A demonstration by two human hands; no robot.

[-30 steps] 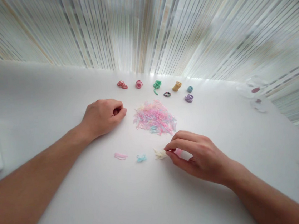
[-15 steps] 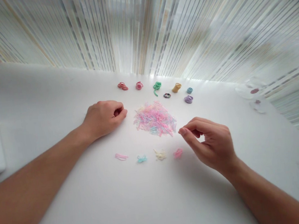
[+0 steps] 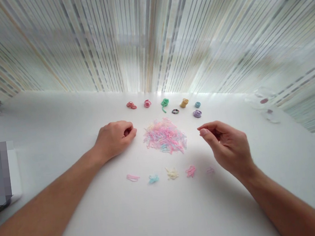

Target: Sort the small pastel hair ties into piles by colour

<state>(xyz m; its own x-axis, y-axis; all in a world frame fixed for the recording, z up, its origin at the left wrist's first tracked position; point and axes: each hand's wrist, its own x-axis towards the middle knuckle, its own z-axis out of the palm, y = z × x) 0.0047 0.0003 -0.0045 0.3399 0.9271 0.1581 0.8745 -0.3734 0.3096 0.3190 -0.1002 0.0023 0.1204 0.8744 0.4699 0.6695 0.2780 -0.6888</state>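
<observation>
The right hand [image 3: 229, 146] is seen raised just off the white table [image 3: 60, 117], thumb and forefinger drawn close at the tips; whether a band is pinched between them cannot be told. A second ago the same fingers were pressed down at the near row, by the cream cluster; half a second ago they had lifted toward the edge of the pile. Since then a faint lilac cluster [image 3: 210, 171] has appeared at the right end of the row, just below the hand, so the row now reads pink cluster [image 3: 132, 177], blue cluster [image 3: 153, 179], cream cluster [image 3: 172, 173], deep pink cluster [image 3: 190, 171], then lilac. This is judged to mean that a fifth colour group has been started and the sorting is at an early stage, as the pile of mixed pastel bands [image 3: 164, 136] between the hands is large. The left hand [image 3: 115, 138] is noted as unchanged, curled into a loose fist and resting on the table beside the pile; nothing can be made out inside it. Beyond the pile, a farther row of thicker coloured hair ties [image 3: 165, 102] lies untouched.
</observation>
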